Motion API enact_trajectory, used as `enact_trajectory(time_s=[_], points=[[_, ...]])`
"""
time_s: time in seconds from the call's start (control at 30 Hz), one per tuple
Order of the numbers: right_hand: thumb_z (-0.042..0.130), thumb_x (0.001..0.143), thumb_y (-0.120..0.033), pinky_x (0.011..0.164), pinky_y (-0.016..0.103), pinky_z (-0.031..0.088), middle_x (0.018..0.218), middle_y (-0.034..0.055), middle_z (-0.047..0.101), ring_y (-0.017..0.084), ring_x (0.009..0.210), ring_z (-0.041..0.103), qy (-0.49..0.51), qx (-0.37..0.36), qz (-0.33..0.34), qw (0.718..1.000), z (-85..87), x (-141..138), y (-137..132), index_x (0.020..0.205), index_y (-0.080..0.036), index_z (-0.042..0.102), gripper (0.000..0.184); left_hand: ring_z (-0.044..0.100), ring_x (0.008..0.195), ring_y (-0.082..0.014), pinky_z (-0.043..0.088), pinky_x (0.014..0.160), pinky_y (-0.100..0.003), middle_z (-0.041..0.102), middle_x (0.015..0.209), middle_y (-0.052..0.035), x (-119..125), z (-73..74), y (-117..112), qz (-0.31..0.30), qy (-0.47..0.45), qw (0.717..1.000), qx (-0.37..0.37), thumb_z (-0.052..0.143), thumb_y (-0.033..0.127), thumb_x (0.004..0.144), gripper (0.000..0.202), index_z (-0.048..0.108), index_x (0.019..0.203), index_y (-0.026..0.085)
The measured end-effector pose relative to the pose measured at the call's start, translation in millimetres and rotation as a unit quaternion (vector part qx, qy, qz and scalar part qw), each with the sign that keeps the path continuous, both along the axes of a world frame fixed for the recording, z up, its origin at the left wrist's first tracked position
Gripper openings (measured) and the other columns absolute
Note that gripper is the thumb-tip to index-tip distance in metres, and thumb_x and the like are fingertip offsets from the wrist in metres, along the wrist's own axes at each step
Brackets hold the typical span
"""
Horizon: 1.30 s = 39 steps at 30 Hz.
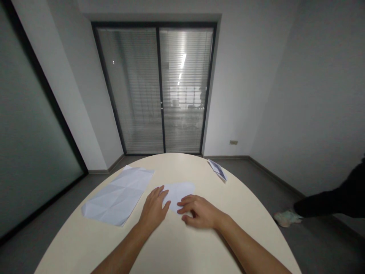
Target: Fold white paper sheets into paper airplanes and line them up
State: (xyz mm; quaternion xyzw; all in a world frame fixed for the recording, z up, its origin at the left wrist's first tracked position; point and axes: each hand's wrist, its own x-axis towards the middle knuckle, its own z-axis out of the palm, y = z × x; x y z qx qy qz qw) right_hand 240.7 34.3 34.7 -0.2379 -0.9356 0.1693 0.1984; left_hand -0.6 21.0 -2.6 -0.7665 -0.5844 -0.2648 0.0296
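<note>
A small white sheet of paper (180,187) lies on the round table (173,161) between my two hands. My left hand (155,205) rests at its left edge, palm down, with the thumb apart from the fingers. Over the paper's right side is my right hand (198,211), its fingers bent but spread, the fingertips at the sheet. Part of the paper is hidden under the hands. To the left lie larger creased sheets (121,196), partly unfolded and apart from my left hand.
A folded piece of paper (217,170) sits near the table's far right edge. Beyond the table stands a glass door with blinds (182,129). At the right, a person's leg in dark trousers (322,205) and a light shoe (288,218) show on the floor.
</note>
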Motion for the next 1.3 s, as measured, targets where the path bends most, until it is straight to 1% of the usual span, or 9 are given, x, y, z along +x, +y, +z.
enact_trajectory(time_s=[0.13, 0.3, 0.5, 0.57, 0.67, 0.83, 0.9, 1.03, 1.3], points=[[0.067, 0.082, -0.025, 0.102, 0.036, 0.046, 0.122, 0.0061, 0.071, 0.022, 0.113, 0.063, 0.02, -0.003, 0.01, 1.0, 2.9, -4, -1, 0.115, -0.025, 0.074, 0.034, 0.057, 0.118, -0.0241, 0.047, 0.104, -0.042, 0.065, 0.126, -0.0081, 6, 14.0, -10, -0.092, -0.006, 0.995, -0.024, 0.055, 0.028, 0.093, 0.029, 0.069, 0.118, 0.024], [0.061, 0.086, -0.021, 0.099, 0.035, 0.048, 0.113, 0.0058, 0.074, 0.02, 0.109, 0.065, 0.041, -0.017, 0.005, 0.999, 3.1, -7, -1, 0.111, -0.023, 0.074, 0.029, 0.056, 0.119, -0.0255, 0.046, 0.104, -0.043, 0.064, 0.126, -0.0092, 10, 27.0, -19, -0.113, 0.005, 0.993, -0.035, 0.058, 0.035, 0.091, 0.031, 0.069, 0.118, 0.023], [0.06, 0.091, -0.035, 0.114, 0.047, 0.036, 0.142, 0.0125, 0.057, 0.028, 0.135, 0.048, -0.002, -0.002, -0.088, 0.996, -7.1, 0, 5, 0.132, -0.021, 0.064, 0.043, 0.054, 0.124, -0.0279, 0.043, 0.107, -0.048, 0.061, 0.134, -0.0094, 11, 19.7, -20, -0.122, 0.015, 0.992, -0.04, 0.06, 0.037, 0.089, 0.037, 0.065, 0.124, 0.025], [0.06, 0.091, -0.038, 0.114, 0.049, 0.035, 0.142, 0.0127, 0.057, 0.029, 0.135, 0.048, -0.007, 0.003, -0.094, 0.996, -7.7, 3, 6, 0.133, -0.021, 0.062, 0.045, 0.053, 0.127, -0.0276, 0.041, 0.11, -0.048, 0.06, 0.137, -0.0092, 12, 16.2, -19, -0.121, 0.018, 0.992, -0.038, 0.059, 0.031, 0.089, 0.038, 0.064, 0.126, 0.025], [0.061, 0.09, -0.037, 0.11, 0.047, 0.039, 0.135, 0.0105, 0.063, 0.028, 0.125, 0.056, -0.008, 0.019, -0.095, 0.995, -3.4, 4, 5, 0.128, -0.023, 0.066, 0.041, 0.053, 0.127, -0.0268, 0.04, 0.111, -0.048, 0.061, 0.137, -0.0084, 13, 15.5, -19, -0.117, 0.017, 0.992, -0.034, 0.057, 0.025, 0.089, 0.033, 0.067, 0.121, 0.024], [0.055, 0.093, -0.027, 0.097, 0.038, 0.047, 0.115, 0.0062, 0.073, 0.023, 0.107, 0.063, 0.006, 0.022, -0.121, 0.992, 2.3, 2, 2, 0.112, -0.023, 0.073, 0.027, 0.054, 0.123, -0.0263, 0.043, 0.107, -0.046, 0.063, 0.132, -0.0085, 14, 21.0, -24, -0.129, 0.019, 0.991, -0.036, 0.059, 0.029, 0.09, 0.028, 0.068, 0.116, 0.022], [0.056, 0.092, -0.025, 0.099, 0.039, 0.046, 0.116, 0.007, 0.072, 0.024, 0.109, 0.062, 0.011, 0.034, -0.146, 0.989, -0.7, 1, 3, 0.113, -0.022, 0.072, 0.027, 0.053, 0.125, -0.0267, 0.043, 0.108, -0.046, 0.062, 0.134, -0.0083, 14, 22.3, -25, -0.137, 0.023, 0.989, -0.04, 0.06, 0.029, 0.09, 0.029, 0.067, 0.117, 0.022], [0.06, 0.088, -0.027, 0.11, 0.046, 0.038, 0.136, 0.0135, 0.06, 0.029, 0.127, 0.051, 0.013, 0.054, -0.222, 0.973, -11.4, 0, 8, 0.127, -0.018, 0.064, 0.04, 0.052, 0.124, -0.0274, 0.041, 0.108, -0.046, 0.061, 0.135, -0.0078, 13, 23.1, -27, -0.144, 0.032, 0.988, -0.043, 0.061, 0.032, 0.09, 0.033, 0.066, 0.121, 0.023], [0.061, 0.085, -0.028, 0.115, 0.049, 0.033, 0.139, 0.0149, 0.058, 0.032, 0.134, 0.044, 0.021, 0.02, -0.279, 0.96, -21.2, 3, 12, 0.139, -0.012, 0.052, 0.057, 0.053, 0.119, -0.0273, 0.042, 0.105, -0.047, 0.062, 0.128, -0.0083, 11, 21.4, -29, -0.17, 0.039, 0.984, -0.033, 0.062, 0.034, 0.089, 0.036, 0.065, 0.124, 0.027]])
